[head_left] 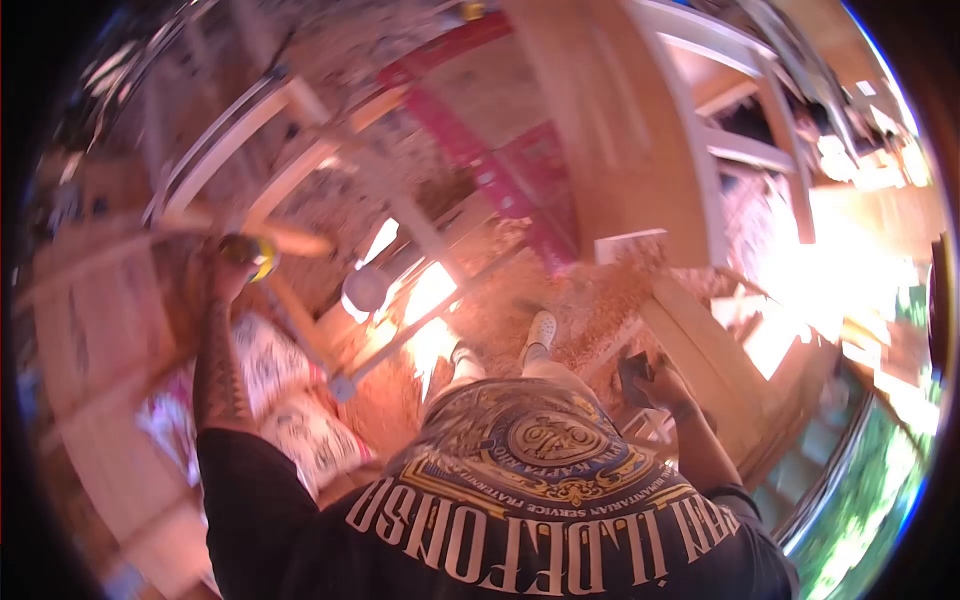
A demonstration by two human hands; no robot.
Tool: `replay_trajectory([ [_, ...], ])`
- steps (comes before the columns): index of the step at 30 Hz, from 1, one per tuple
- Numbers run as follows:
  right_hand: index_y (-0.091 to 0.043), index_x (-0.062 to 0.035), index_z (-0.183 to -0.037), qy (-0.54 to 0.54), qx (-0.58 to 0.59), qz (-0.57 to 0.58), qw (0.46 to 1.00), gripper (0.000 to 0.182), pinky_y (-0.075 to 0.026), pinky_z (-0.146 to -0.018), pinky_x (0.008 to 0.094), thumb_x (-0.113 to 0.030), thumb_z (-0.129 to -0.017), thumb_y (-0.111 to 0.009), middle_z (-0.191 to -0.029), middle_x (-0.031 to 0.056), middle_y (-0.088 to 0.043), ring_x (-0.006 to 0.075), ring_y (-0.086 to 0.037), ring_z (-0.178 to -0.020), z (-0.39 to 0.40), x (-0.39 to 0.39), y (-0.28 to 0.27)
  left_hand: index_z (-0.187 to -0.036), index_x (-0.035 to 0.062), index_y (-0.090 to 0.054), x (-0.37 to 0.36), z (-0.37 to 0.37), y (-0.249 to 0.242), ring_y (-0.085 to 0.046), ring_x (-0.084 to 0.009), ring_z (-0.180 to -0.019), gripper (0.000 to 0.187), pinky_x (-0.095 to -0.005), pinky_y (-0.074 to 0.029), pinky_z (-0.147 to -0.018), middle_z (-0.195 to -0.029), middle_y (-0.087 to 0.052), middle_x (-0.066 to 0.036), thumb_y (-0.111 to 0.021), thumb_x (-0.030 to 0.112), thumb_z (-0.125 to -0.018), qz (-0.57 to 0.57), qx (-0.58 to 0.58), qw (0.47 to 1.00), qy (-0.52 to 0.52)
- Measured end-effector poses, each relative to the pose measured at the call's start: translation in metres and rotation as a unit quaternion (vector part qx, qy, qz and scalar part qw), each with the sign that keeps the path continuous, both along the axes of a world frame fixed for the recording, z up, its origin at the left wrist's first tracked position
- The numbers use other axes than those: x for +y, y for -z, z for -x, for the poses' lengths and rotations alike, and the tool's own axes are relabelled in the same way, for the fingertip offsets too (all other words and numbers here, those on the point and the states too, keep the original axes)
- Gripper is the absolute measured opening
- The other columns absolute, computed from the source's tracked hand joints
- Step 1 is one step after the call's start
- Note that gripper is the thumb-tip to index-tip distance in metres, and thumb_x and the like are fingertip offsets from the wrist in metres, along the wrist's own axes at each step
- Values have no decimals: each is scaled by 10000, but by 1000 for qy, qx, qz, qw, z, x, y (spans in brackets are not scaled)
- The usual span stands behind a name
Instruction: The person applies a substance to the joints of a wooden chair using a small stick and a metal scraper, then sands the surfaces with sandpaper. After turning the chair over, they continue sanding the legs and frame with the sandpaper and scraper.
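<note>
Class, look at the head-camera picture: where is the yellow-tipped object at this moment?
The yellow-tipped object is at the left of the head view, gripped in the raised left hand, just below a blurred wooden strip and above the patterned cloth.

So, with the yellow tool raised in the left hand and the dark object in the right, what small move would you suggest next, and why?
Probably bring the left hand down first. It grips the yellow tool high by a wooden rail, while the right hand holds a dark object low beside a beam. The picture is blurred and the floor looks cluttered with sawdust, so steadying seems wise.
</note>
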State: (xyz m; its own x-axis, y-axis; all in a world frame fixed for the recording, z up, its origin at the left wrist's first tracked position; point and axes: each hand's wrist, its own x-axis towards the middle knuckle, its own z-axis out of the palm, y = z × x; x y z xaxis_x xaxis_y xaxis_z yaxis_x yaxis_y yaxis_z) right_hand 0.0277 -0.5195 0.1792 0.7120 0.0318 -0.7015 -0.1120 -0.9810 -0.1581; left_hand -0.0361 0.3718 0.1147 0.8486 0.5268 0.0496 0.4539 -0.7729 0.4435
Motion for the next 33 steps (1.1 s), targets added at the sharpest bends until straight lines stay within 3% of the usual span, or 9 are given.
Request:
replay_trajectory([
  [7, -737, -95, -1132, -159, -7, -148, 976, 348, -566, -781, 486, -384, -945, -688, -961, 210, -748, 398, -726, -890, -91, 83, 57, -1436, 116, -413, -150, 130, -41, -505, -463, -1267, 993, -490, -463, -1081, -1315, -451, -269, -920, 254, -593, 36, 113, 990, -75],
  [12, -665, -86, -1158, -470, -58, -179, 862, 319, -538, -730, 529, -344, -970, -653, -928, 216, -709, 445, -683, -809, -133, 156, 83, -1423, 104, -396, -223, 175, -29, -525, -461, -1227, 1007, -504, -510, -1031, -1320, -433, -260, -918, 165, -564, 107, 126, 977, -133],
  [16, -660, -26, -1128, -216, -70, -194, 954, 386, -519, -749, 485, -359, -937, -698, -900, 226, -699, 434, -679, -817, -146, 226, 55, -1401, 101, -416, -237, 177, -32, -548, -452, -1196, 981, -500, -538, -1004, -1296, -426, -236, -905, 139, -551, 127, 126, 979, -98],
  [19, -676, -10, -1057, -141, -266, -400, 865, 362, -505, -739, 457, -339, -916, -722, -782, 174, -673, 354, -670, -751, -154, 278, 44, -1384, 103, -444, -231, 182, -42, -570, -447, -1176, 946, -493, -548, -997, -1283, -418, -217, -895, 158, -554, 109, 144, 982, -46],
  [20, -686, 7, -992, -103, -84, -297, 946, 316, -501, -706, 426, -291, -905, -744, -786, 109, -678, 251, -636, -709, -166, 288, 27, -1384, 98, -442, -230, 185, -41, -571, -444, -1174, 949, -495, -548, -996, -1280, -417, -213, -892, 157, -550, 110, 143, 983, -40],
  [23, -662, 23, -1064, -9, -24, -466, 885, 324, -544, -726, 379, -266, -928, -719, -921, 115, -703, 193, -681, -817, -176, 308, 75, -1385, 86, -447, -235, 181, -50, -562, -442, -1191, 957, -495, -546, -996, -1264, -433, -212, -890, 149, -539, 130, 164, 977, -51],
  [26, -659, 42, -1128, 8, 83, -382, 921, 294, -551, -788, 342, -190, -951, -689, -1000, 94, -708, 172, -683, -890, -165, 346, 51, -1399, 93, -451, -234, 175, -53, -541, -437, -1236, 967, -507, -532, -1011, -1310, -432, -215, -905, 175, -549, 117, 180, 975, -50],
  [31, -627, 3, -1217, 64, 334, -586, 735, 311, -567, -856, 358, -218, -999, -644, -1048, 83, -712, 185, -705, -940, -141, 395, 72, -1407, 93, -476, -258, 158, -90, -496, -405, -1329, 923, -498, -482, -1072, -1430, -443, -219, -923, 304, -628, -129, 195, 972, -15],
  [33, -598, -14, -1253, 102, 426, -602, 667, 331, -562, -912, 371, -249, -1022, -627, -1117, 88, -703, 207, -707, -997, -118, 421, 35, -1394, 67, -505, -268, 135, -89, -528, -381, -1308, 839, -471, -460, -1093, -1390, -524, -204, -895, 379, -720, 22, 42, 999, -12],
])
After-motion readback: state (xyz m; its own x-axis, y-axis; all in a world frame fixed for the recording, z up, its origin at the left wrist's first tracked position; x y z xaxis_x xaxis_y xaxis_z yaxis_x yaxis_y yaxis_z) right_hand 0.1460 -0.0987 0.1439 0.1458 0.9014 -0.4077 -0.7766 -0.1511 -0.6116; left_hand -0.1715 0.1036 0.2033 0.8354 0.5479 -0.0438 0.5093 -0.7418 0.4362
